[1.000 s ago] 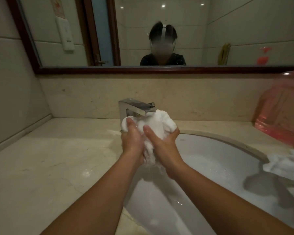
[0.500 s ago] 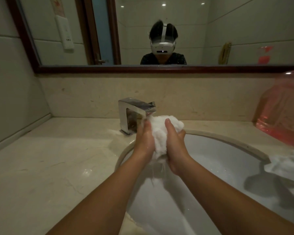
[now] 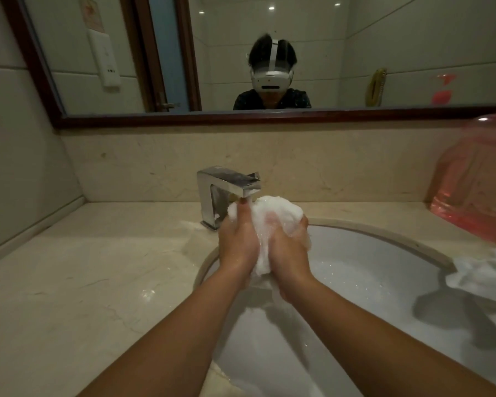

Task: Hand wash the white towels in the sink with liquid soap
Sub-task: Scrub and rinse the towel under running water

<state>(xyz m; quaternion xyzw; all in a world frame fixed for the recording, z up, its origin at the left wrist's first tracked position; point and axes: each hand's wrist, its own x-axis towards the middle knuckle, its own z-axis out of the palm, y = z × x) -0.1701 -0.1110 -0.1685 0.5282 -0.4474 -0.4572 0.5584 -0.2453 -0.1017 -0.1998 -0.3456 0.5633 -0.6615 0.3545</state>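
Observation:
A bunched, soapy white towel (image 3: 272, 216) is squeezed between both hands above the white sink (image 3: 364, 270), just under the spout of the chrome faucet (image 3: 221, 187). My left hand (image 3: 238, 242) grips its left side, fingers curled round it. My right hand (image 3: 289, 245) grips the right side, foam over its fingers. The lower end of the towel hangs between my palms. A second white towel (image 3: 487, 273) lies over the sink's right rim.
A beige stone counter (image 3: 92, 282) surrounds the sink, wet near the faucet. A pink translucent bag or container (image 3: 476, 181) stands at the back right. A framed mirror (image 3: 241, 53) runs along the wall above the backsplash.
Both hands with the towel have shifted right from beside the faucet to under its spout, squeezing and kneading the bundle; more foam covers the right hand now.

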